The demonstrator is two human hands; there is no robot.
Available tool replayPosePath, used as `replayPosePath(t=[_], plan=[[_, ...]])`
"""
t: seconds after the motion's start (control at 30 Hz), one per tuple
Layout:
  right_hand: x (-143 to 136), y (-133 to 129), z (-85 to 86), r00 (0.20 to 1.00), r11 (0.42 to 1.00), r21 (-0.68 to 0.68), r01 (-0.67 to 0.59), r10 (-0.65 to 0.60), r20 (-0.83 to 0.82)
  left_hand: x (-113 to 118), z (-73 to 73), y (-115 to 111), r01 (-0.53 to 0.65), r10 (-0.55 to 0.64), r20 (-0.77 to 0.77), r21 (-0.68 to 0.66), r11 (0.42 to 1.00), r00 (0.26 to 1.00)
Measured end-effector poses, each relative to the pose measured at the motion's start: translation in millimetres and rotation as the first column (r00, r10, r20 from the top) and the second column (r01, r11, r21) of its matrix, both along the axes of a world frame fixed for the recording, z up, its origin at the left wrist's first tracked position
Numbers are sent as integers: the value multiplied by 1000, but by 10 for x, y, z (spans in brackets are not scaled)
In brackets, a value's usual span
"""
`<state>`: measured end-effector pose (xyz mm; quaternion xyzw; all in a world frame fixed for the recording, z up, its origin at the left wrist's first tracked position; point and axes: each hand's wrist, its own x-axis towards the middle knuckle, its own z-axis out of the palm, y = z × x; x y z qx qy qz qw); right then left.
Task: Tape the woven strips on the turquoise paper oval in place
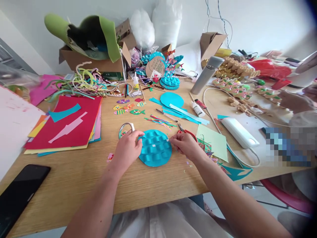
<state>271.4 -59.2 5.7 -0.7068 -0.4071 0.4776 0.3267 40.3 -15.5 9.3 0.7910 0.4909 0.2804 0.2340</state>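
Two hands on blue woven disc (155,147) | left hand (127,148) presses its left rim, grip flat open | right hand (184,144) grip pinches right edge | worktop (74,178)

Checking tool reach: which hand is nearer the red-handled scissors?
Right. The right hand lies directly in front of the scissors, partly covering them; the left hand sits across the blue disc.

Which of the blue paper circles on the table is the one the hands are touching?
The woven blue disc nearest the table's front edge, between the left hand and right hand. The plain blue circle and the stacked blue discs lie farther back, untouched.
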Motion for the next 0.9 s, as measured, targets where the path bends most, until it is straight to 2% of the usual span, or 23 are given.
replayPosePath(t=[0.33, 0.9], plan=[[38, -28, -115, 997, 999, -44, 24, -27, -68, -2, -8, 8, 8, -9, -93, -2, 1000, 996], [-28, 4, -50, 997, 989, -126, 72, -74, -16, 16, -19, 25, -18, 14, -286, -12, 1000, 958]])
